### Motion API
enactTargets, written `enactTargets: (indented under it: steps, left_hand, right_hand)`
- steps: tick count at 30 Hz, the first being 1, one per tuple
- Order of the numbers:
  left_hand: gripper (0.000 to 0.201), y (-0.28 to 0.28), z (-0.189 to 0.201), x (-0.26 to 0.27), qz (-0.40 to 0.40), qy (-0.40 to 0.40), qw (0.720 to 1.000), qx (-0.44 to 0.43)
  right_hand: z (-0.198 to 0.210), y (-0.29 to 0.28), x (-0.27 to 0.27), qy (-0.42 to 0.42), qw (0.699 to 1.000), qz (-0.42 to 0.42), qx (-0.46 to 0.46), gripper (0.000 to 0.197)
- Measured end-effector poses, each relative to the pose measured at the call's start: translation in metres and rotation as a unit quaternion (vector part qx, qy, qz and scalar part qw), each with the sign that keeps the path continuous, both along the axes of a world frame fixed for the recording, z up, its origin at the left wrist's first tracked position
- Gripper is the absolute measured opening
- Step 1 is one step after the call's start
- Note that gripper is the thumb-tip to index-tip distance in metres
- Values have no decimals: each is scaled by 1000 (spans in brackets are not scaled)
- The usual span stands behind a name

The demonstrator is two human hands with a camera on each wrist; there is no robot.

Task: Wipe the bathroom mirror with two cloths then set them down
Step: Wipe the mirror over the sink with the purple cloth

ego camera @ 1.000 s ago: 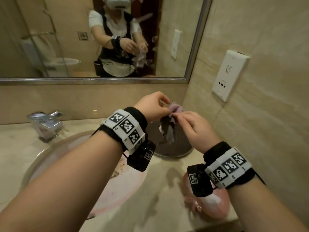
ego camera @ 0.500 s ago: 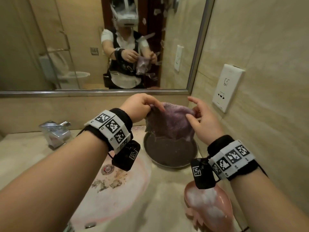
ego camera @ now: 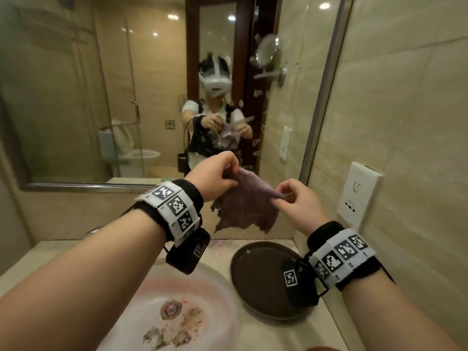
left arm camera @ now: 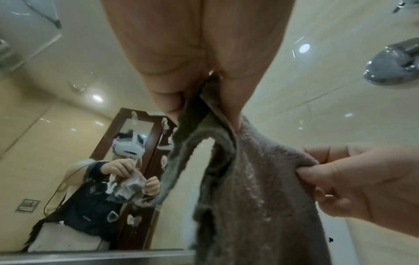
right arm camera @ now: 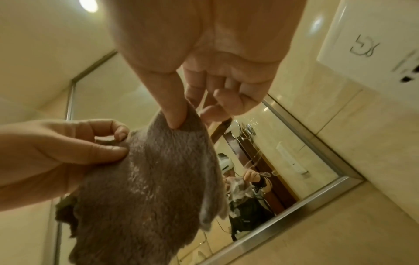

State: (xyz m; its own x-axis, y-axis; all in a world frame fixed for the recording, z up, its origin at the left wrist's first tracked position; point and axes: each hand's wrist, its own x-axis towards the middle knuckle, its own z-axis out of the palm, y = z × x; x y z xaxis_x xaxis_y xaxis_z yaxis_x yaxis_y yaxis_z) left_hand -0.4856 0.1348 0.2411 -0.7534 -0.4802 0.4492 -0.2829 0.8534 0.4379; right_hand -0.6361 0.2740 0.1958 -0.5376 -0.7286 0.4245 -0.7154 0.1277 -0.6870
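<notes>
Now the left hand point(ego camera: 215, 173) and right hand point(ego camera: 296, 201) each pinch a top corner of the purple cloth point(ego camera: 247, 206), stretched before the mirror point(ego camera: 126, 97). Maybe two cloths overlap. Next, press it flat and wipe.

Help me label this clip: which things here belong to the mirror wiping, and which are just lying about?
In the job: cloth, mirror, left hand, right hand.
Lying about: brown tray, sink, wall socket.
</notes>
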Motion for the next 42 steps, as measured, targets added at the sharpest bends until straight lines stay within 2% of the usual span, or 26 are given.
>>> enactTargets:
  steps: [3, 7, 9, 12, 15, 18, 25, 29, 32, 34, 36, 39, 42]
  left_hand:
    - [23, -14, 16, 5, 22, 14, 1000, -2]
    - [23, -35, 43, 6, 40, 16, 999, -15]
    - [21, -46, 60, 7, 35, 20, 998, -38]
    - [32, -61, 88, 10, 12, 7, 996, -83]
    - [26, -80, 112, 11, 22, 15, 993, -111]
    - [25, -97, 131, 10, 37, 42, 990, -132]
    - [20, -142, 176, -8, 97, 117, 968, -201]
    - [18, -172, 194, -29, 111, 150, 958, -216]
    - [31, -193, 205, -48, 111, 105, 966, -208]
    - [37, -208, 211, -60, 129, 97, 961, -223]
    - [32, -223, 216, -72, 139, 115, 953, -245]
    - [29, -247, 221, -88, 129, 167, 954, -211]
    - [29, -259, 224, -99, 151, 207, 935, -247]
  right_hand:
    - [15, -14, -3, -40, 998, 13, -39, 16]
    - [47, -34, -2, -38, 996, 18, -74, 14]
    - [65, -45, -1, -30, 995, 14, -94, 12]
    - [92, -64, -1, -50, 989, 8, -140, 16]
    - [118, -84, -1, -79, 982, 27, -167, 23]
    - [143, -104, -2, -8, 987, 20, -160, 27]
    - [194, -160, -10, 116, 977, -2, -181, 19]
    - [219, -192, -26, 140, 974, -32, -175, 9]
    - [234, -219, -39, 120, 974, -43, -186, 9]
    - [243, -235, -47, 112, 974, -53, -189, 9]
    - [252, -248, -55, 121, 971, -64, -195, 8]
    - [263, -267, -65, 148, 964, -80, -208, 7]
    - [272, -284, -73, 170, 957, -99, -213, 10]
